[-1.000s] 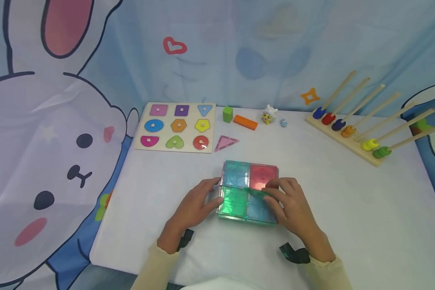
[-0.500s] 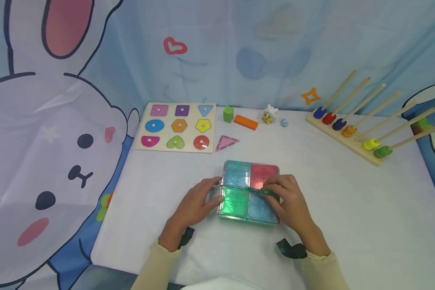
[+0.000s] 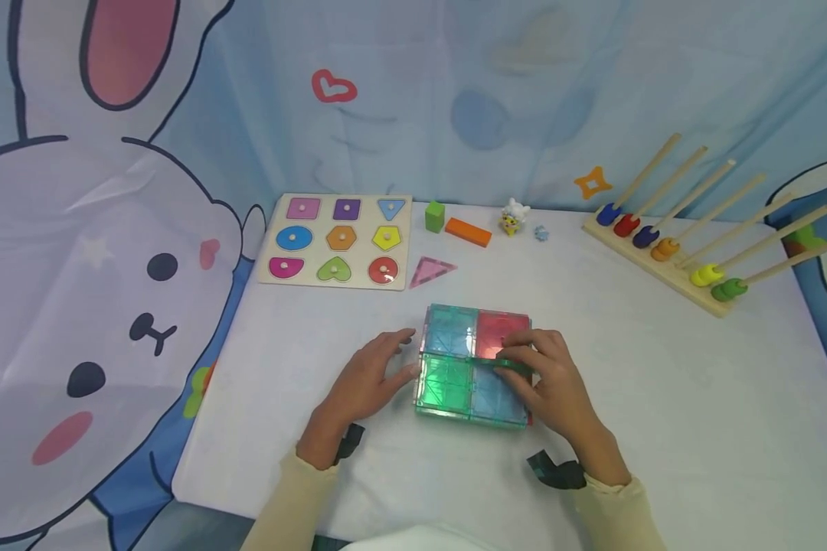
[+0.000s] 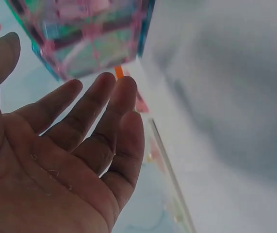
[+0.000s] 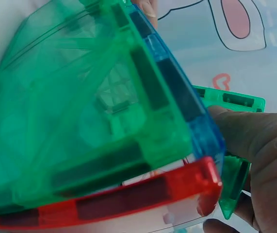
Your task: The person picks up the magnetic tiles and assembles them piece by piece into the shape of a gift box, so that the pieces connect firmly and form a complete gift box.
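A flat box built of translucent magnetic tiles (image 3: 445, 384) sits on the table, its top showing two blue squares, a red one and a green one. My right hand (image 3: 554, 381) pinches a green magnetic tile (image 3: 491, 363) between thumb and fingers, on edge over the top near the blue and red squares. The right wrist view shows this green tile (image 5: 234, 180) with a pointed corner, partly behind the box corner. To the left of the box is my left hand (image 3: 367, 383), fingers relaxed; in the left wrist view its palm is bare and the fingers (image 4: 123, 97) reach toward the box side.
Behind the box lie a pink triangle tile (image 3: 429, 271), a wooden shape puzzle (image 3: 360, 262), a green block (image 3: 434, 217), an orange block (image 3: 469, 232) and small figures (image 3: 513, 217). A peg rack with coloured beads (image 3: 689, 287) stands at the back right. A printed curtain (image 3: 400, 138) hangs behind.
My right hand has tipped the green tile up on edge and shifted slightly away from me. My left hand has drawn a little away from the box's left side.
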`<move>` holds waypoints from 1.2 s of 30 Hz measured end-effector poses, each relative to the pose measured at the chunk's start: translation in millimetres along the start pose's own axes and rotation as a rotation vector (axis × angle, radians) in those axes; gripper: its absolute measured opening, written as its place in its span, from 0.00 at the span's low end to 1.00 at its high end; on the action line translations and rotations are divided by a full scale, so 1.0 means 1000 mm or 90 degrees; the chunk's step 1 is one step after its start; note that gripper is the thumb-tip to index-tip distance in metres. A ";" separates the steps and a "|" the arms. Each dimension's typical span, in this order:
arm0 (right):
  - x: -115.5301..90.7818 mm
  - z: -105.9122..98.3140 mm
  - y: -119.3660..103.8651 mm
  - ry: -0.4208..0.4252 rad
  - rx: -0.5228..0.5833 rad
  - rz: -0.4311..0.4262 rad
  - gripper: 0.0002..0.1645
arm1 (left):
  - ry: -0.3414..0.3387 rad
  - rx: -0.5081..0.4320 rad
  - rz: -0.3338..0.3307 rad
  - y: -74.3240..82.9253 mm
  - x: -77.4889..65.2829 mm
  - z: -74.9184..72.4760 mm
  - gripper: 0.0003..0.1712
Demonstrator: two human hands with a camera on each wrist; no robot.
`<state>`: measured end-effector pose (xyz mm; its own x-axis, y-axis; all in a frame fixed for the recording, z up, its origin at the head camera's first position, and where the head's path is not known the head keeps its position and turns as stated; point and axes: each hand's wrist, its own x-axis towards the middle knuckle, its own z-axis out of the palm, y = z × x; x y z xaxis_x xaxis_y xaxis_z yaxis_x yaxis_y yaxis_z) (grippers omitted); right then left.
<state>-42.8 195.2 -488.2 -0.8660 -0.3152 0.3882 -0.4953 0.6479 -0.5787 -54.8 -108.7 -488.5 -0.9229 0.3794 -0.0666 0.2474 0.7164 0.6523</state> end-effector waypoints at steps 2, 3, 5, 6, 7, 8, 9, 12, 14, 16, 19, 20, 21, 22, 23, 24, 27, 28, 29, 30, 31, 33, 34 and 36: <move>-0.001 -0.001 0.000 0.004 0.000 0.000 0.13 | 0.009 0.011 -0.005 -0.002 0.006 -0.005 0.35; -0.001 -0.001 0.000 0.006 0.000 0.001 0.15 | 0.014 0.016 -0.008 -0.004 0.010 -0.008 0.35; -0.003 -0.001 -0.001 0.013 0.004 0.003 0.20 | 0.022 0.030 -0.013 -0.007 0.019 -0.015 0.35; -0.005 -0.002 -0.001 0.017 0.008 0.008 0.25 | 0.026 0.040 -0.012 -0.009 0.024 -0.018 0.35; -0.008 -0.003 0.000 0.026 0.014 0.015 0.30 | 0.029 0.053 -0.009 -0.011 0.031 -0.021 0.35; -0.011 -0.004 0.000 0.032 0.021 0.027 0.36 | 0.033 0.071 -0.003 -0.013 0.038 -0.023 0.35; -0.017 -0.005 0.001 0.038 0.030 0.047 0.42 | 0.033 0.088 -0.002 -0.014 0.046 -0.026 0.34; -0.038 -0.009 0.005 0.058 0.068 0.117 0.56 | 0.022 0.153 0.005 -0.016 0.075 -0.033 0.32; -0.056 -0.011 0.008 0.055 0.092 0.162 0.63 | 0.003 0.209 0.008 -0.015 0.096 -0.035 0.31; -0.072 -0.009 0.010 0.043 0.109 0.189 0.70 | -0.015 0.262 0.013 -0.014 0.118 -0.035 0.31; -0.090 0.002 0.009 0.002 0.110 0.211 0.78 | -0.035 0.358 0.025 -0.014 0.149 -0.030 0.34; -0.094 0.008 0.007 -0.014 0.108 0.217 0.79 | -0.039 0.383 0.023 -0.015 0.157 -0.028 0.35; -0.096 0.015 0.005 -0.026 0.101 0.220 0.79 | -0.044 0.407 0.019 -0.016 0.164 -0.026 0.35; -0.098 0.024 0.003 -0.034 0.090 0.216 0.79 | -0.050 0.428 0.013 -0.018 0.170 -0.024 0.36; -0.098 0.032 0.001 -0.038 0.073 0.217 0.77 | -0.054 0.444 0.006 -0.020 0.174 -0.021 0.35; -0.098 0.040 -0.001 -0.032 0.057 0.216 0.76 | -0.055 0.452 0.001 -0.023 0.177 -0.019 0.35; -0.097 0.055 -0.003 -0.004 0.005 0.223 0.70 | -0.041 0.444 -0.005 -0.027 0.181 -0.015 0.32; -0.097 0.056 -0.002 0.009 -0.011 0.220 0.69 | -0.031 0.434 -0.007 -0.027 0.182 -0.014 0.31; -0.096 0.057 -0.001 0.017 -0.021 0.224 0.68 | -0.019 0.418 -0.009 -0.027 0.182 -0.013 0.30; -0.095 0.056 0.001 0.023 -0.027 0.225 0.67 | -0.007 0.398 -0.011 -0.026 0.182 -0.012 0.29; -0.095 0.056 0.002 0.025 -0.029 0.222 0.66 | 0.006 0.375 -0.013 -0.025 0.182 -0.012 0.28; -0.094 0.054 0.004 0.028 -0.033 0.218 0.65 | 0.022 0.329 -0.010 -0.023 0.181 -0.010 0.23; -0.094 0.054 0.005 0.031 -0.032 0.218 0.64 | 0.029 0.308 -0.002 -0.021 0.179 -0.009 0.21; -0.095 0.054 0.006 0.033 -0.031 0.223 0.63 | 0.055 0.283 0.030 -0.016 0.173 -0.008 0.16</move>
<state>32.9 191.1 -567.1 -0.9775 -0.0333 0.2084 -0.1635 0.7437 -0.6482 -220.9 -59.5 -504.2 -0.9241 0.3809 0.0305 0.3750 0.8887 0.2636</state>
